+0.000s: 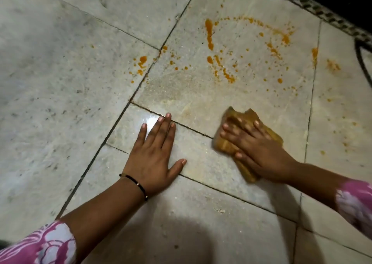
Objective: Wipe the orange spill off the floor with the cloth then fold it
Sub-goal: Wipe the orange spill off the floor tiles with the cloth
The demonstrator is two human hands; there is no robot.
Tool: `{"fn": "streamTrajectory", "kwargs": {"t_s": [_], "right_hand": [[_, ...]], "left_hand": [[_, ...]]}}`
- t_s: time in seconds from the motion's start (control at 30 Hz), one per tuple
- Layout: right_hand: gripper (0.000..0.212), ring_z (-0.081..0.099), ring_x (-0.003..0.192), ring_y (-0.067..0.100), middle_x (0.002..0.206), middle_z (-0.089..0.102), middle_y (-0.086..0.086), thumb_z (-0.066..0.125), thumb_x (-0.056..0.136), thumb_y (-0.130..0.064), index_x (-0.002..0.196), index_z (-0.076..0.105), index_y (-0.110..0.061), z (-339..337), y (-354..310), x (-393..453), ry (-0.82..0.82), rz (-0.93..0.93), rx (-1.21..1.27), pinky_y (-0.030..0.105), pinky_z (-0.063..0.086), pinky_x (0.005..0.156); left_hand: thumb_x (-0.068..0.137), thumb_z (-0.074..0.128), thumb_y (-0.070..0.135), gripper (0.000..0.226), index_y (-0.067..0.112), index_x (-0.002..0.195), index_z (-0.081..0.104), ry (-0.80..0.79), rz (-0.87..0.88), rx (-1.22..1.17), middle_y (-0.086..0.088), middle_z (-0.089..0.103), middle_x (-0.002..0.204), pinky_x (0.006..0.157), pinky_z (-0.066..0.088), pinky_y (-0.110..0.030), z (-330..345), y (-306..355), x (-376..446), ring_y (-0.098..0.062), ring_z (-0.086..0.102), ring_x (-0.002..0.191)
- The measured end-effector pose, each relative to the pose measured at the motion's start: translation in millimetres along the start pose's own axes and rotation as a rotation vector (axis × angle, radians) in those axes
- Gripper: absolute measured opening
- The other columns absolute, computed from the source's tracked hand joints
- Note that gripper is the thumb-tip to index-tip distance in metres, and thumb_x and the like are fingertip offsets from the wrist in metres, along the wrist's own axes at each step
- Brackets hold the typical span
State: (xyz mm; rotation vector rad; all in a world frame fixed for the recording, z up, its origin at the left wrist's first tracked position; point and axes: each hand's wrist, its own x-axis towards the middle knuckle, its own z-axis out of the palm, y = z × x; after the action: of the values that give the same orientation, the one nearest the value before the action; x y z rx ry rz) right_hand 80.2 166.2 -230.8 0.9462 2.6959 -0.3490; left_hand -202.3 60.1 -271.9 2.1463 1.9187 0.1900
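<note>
Both hands are lying spread: left hand flat on the floor, right hand pressing the cloth down, near right. With the spill lying farther off, the stained cloth could be smearing orange wider.

The floor is pale grey mottled stone with dark joints; the spill bright orange drops and streaks; the cloth ochre-brown; the sleeves pink with white flowers; the bracelet black
</note>
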Motion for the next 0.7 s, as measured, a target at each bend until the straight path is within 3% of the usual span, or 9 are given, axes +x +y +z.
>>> {"fn": "streamTrajectory", "kwargs": {"t_s": [0.07,0.17,0.23,0.3,0.37,0.43,0.5,0.6,0.7], "right_hand": [[0.057,0.006,0.146,0.018,0.159,0.007,-0.013,0.017,0.097,-0.055,0.15,0.008,-0.037,8.6,5.4,-40.5,-0.034,0.072,-0.019,0.042,-0.001,0.116],[0.064,0.012,0.145,0.021,0.158,0.004,-0.013,0.011,0.089,-0.068,0.148,0.002,-0.043,9.1,21.4,-36.2,0.079,0.447,-0.002,0.048,0.0,0.113],[0.066,0.01,0.144,0.027,0.16,0.007,-0.007,0.013,0.09,-0.065,0.149,0.006,-0.039,3.0,31.8,0.3,0.152,0.721,0.117,0.053,-0.002,0.113],[0.06,0.004,0.145,0.03,0.16,0.006,-0.004,0.018,0.096,-0.056,0.151,0.009,-0.033,-5.1,32.4,31.5,0.145,0.817,0.205,0.053,-0.005,0.114],[0.057,-0.003,0.146,0.026,0.16,0.006,-0.004,0.021,0.098,-0.051,0.151,0.012,-0.03,-7.2,20.4,40.3,0.136,0.647,0.207,0.048,-0.01,0.113],[0.062,-0.009,0.145,0.017,0.16,0.004,-0.009,0.015,0.093,-0.057,0.15,0.014,-0.033,1.2,7.0,17.4,0.092,0.344,0.133,0.04,-0.013,0.113],[0.061,-0.021,0.142,0.008,0.156,-0.01,-0.022,0.01,0.091,-0.06,0.149,0.004,-0.043,13.8,3.7,-28.0,-0.031,0.084,0.07,0.035,-0.018,0.111],[0.059,-0.029,0.138,0.004,0.149,-0.026,-0.03,-0.002,0.086,-0.071,0.14,-0.019,-0.054,10.5,33.6,-91.6,-0.231,0.093,0.059,0.042,-0.011,0.114],[0.076,-0.028,0.14,0.012,0.135,-0.044,-0.03,-0.022,0.058,-0.086,0.123,-0.043,-0.054,-11.3,62.8,-125.1,-0.493,0.205,0.011,0.04,-0.009,0.114]], "left_hand": [[0.09,0.028,0.058,0.079,0.007,0.15,0.015,0.001,0.03,-0.007,-0.01,0.007,0.159,0.116,0.005,-0.047,0.6,0.6,0.6,-0.022,0.006,0.146],[0.09,0.029,0.054,0.077,0.008,0.15,0.017,0.0,0.055,0.009,-0.009,0.008,0.159,0.116,0.004,-0.047,0.2,2.1,0.2,-0.021,0.006,0.146],[0.089,0.03,0.054,0.079,0.007,0.15,0.013,-0.004,0.036,-0.02,-0.009,0.002,0.159,0.116,0.0,-0.045,-3.7,8.3,-1.1,-0.021,0.002,0.146],[0.086,0.032,0.057,0.086,0.005,0.15,0.009,-0.01,0.007,-0.072,-0.011,-0.002,0.158,0.115,-0.004,-0.044,-9.8,18.3,-5.3,-0.023,-0.001,0.146],[0.084,0.035,0.058,0.088,0.002,0.149,0.015,-0.008,0.095,-0.052,-0.015,0.006,0.158,0.114,0.0,-0.045,-17.1,28.9,-7.3,-0.026,0.007,0.145],[0.083,0.035,0.057,0.085,0.002,0.147,0.022,-0.011,0.259,0.026,-0.016,0.016,0.156,0.112,0.009,-0.048,-23.3,35.8,2.1,-0.026,0.016,0.143],[0.083,0.034,0.057,0.083,0.005,0.147,0.025,-0.025,0.356,0.097,-0.013,0.022,0.155,0.111,0.012,-0.05,-31.5,37.2,18.5,-0.024,0.021,0.142],[0.078,0.012,0.065,0.09,0.013,0.15,0.002,-0.129,0.323,0.167,-0.005,0.0,0.158,0.116,0.0,-0.045,-45.5,33.5,36.1,-0.019,0.004,0.146],[0.069,-0.007,0.069,0.089,0.018,0.139,-0.026,-0.256,0.35,0.301,-0.001,-0.022,0.155,0.114,-0.012,-0.042,-54.6,31.5,43.9,-0.013,-0.017,0.143]]}}
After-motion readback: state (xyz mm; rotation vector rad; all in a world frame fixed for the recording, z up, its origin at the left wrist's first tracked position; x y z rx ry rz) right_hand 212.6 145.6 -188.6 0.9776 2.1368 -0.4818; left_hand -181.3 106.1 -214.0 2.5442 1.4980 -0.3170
